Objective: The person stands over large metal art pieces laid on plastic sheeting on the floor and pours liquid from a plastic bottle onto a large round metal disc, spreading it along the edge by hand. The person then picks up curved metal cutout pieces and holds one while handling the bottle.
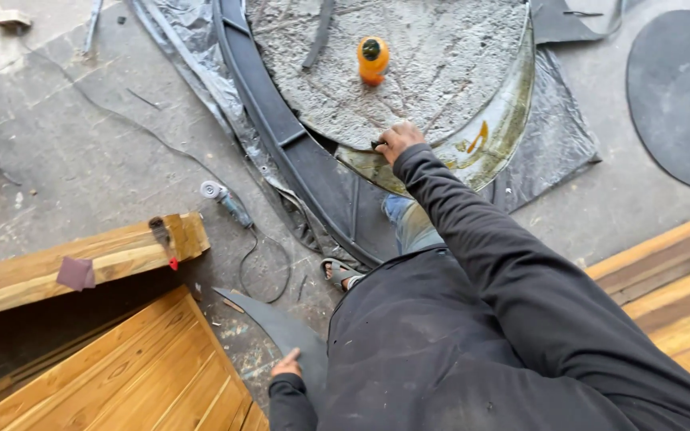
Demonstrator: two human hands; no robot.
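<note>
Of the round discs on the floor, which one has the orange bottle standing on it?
The rough grey disc at top centre, where the right hand rests on its near edge, carries the orange bottle. The smooth dark disc at far right is bare.

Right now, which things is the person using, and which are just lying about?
In use:
right hand with a small dark tool, at the edge of the grey disc
left hand on the dark sheet

Lying about:
orange bottle
grinder
beam
black disc

Right hand [398, 142] on round slab [409, 64]
</note>
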